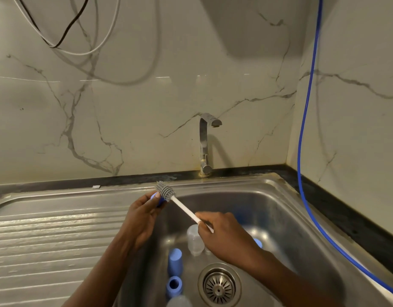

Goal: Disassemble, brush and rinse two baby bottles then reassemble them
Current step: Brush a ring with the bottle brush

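Being brushed right now, over the back-left edge of the sink [290,218]: a small blue part [157,199], pinched in the fingers of the left hand [142,216]. The grey head of the brush [166,191] is pressed against it, and the white handle is gripped low down by the right hand [224,235].

The part is judged to be light, stiff plastic, slippery if wet. It is best taken by its outer wall, so the opening is left free. The bristles look soft and can be expected to bend.

Down in the basin a clear bottle [194,240] is seen, with a blue cap [175,261] and a blue ring [174,284] near the drain [219,286]. No water is seen running from the tap [205,142].

Open room is offered by the drainboard [47,240] on the left. On the right a hose [301,129] hangs close by the rim and is best avoided.
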A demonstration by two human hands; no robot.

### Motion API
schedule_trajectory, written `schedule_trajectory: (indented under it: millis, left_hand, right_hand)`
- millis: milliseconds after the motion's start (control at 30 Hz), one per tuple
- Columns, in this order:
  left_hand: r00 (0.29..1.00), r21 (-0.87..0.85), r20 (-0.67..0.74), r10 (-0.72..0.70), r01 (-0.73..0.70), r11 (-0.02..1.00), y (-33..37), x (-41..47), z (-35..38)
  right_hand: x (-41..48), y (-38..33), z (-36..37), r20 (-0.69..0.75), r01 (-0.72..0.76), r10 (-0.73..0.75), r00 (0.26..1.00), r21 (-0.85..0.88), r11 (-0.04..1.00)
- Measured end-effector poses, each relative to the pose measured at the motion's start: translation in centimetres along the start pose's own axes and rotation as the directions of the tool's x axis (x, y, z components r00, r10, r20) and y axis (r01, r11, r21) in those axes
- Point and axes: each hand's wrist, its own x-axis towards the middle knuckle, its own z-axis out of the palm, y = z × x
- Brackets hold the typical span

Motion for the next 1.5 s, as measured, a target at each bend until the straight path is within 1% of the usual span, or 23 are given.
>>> schedule_trajectory:
  millis: [33, 133, 200, 300, 367, 533, 600, 700, 767, 833, 933, 1000, 1100, 1200, 1267, 1333, 1433, 1500]
  left_hand:
    - [1.000, 0.000, -0.005, 0.006, -0.006, 1.000, 0.1, 0.1, -0.3]
    - [0.998, 0.007, -0.018, -0.059, 0.059, 0.998, 0.1, 0.3, -1.1]
    - [0.995, -0.005, -0.050, -0.085, 0.085, 0.996, -0.3, 0.4, -1.2]
    - [0.986, -0.076, -0.153, -0.070, 0.059, 0.995, -0.3, 0.2, -1.0]
    - [0.981, -0.120, -0.184, -0.065, 0.043, 0.992, 0.0, 0.3, -0.9]
    - [0.993, -0.108, -0.073, -0.087, 0.079, 0.991, 0.0, -0.1, 0.6]
    - [0.991, -0.147, -0.034, -0.126, 0.120, 0.982, -0.3, -0.3, 0.9]
    - [0.984, -0.219, 0.002, -0.178, 0.174, 0.960, -0.6, -0.1, 0.8]
    - [0.986, -0.173, -0.018, -0.165, 0.160, 0.972, -0.7, 0.1, 0.8]
    - [0.991, -0.140, -0.076, -0.109, 0.098, 0.985, -0.9, 0.6, 0.7]
    - [0.979, -0.172, -0.192, -0.064, 0.030, 0.985, -0.7, 0.8, -0.1]
    - [0.971, -0.221, -0.228, -0.068, 0.016, 0.975, -0.3, 0.7, -0.7]
    - [0.981, -0.197, -0.181, -0.076, 0.040, 0.980, -0.2, 0.5, -0.5]
    - [0.995, -0.108, -0.084, -0.053, 0.044, 0.993, -0.4, 0.5, 0.4]
    - [0.997, -0.095, -0.036, -0.069, 0.065, 0.993, -0.2, 0.3, 0.7]
    - [0.995, -0.092, -0.040, -0.093, 0.089, 0.992, -0.2, 0.2, 0.6]
    - [0.989, -0.164, -0.066, -0.132, 0.120, 0.979, -0.1, 0.0, 0.7]
    - [0.994, -0.116, -0.051, -0.100, 0.094, 0.989, -0.1, 0.2, 0.7]
  right_hand:
    - [0.1, 0.1, 0.1, -0.011, -0.007, 0.007, 1.000, -0.006, 1.000]
    - [0.2, 0.3, 0.1, -0.013, -0.024, 0.024, 1.000, -0.033, 0.999]
    - [0.2, 0.3, 0.2, -0.013, -0.012, 0.011, 1.000, -0.034, 0.999]
    - [-0.2, -0.3, 0.8, -0.012, 0.036, -0.037, 0.999, -0.060, 0.998]
    - [-0.3, -0.7, 1.4, -0.016, 0.054, -0.056, 0.998, -0.078, 0.995]
    - [0.5, -0.2, 1.2, -0.100, -0.018, 0.011, 0.995, -0.077, 0.997]
    - [0.6, 0.0, 1.0, -0.090, -0.047, 0.040, 0.995, -0.076, 0.996]
    - [0.5, 0.1, 1.1, -0.075, -0.042, 0.034, 0.997, -0.101, 0.994]
    - [0.5, 0.0, 1.3, -0.070, -0.025, 0.018, 0.997, -0.098, 0.995]
    - [0.4, 0.0, 1.4, -0.057, -0.015, 0.008, 0.998, -0.114, 0.993]
    - [-0.1, -0.3, 1.9, -0.019, 0.009, -0.011, 1.000, -0.125, 0.992]
    - [-0.7, -0.9, 2.4, 0.006, 0.033, -0.033, 0.999, -0.137, 0.990]
    - [-0.7, -1.5, 2.8, -0.021, 0.043, -0.047, 0.999, -0.163, 0.986]
    - [-0.2, -0.8, 2.3, -0.067, -0.024, 0.015, 0.998, -0.121, 0.992]
    - [0.0, -0.2, 1.8, -0.066, -0.055, 0.048, 0.997, -0.116, 0.992]
    - [0.0, 0.0, 1.5, -0.062, -0.067, 0.061, 0.996, -0.111, 0.992]
    - [0.0, -0.3, 1.9, -0.049, -0.054, 0.050, 0.998, -0.093, 0.994]
    - [-0.1, -0.5, 2.2, -0.040, -0.053, 0.050, 0.998, -0.078, 0.996]
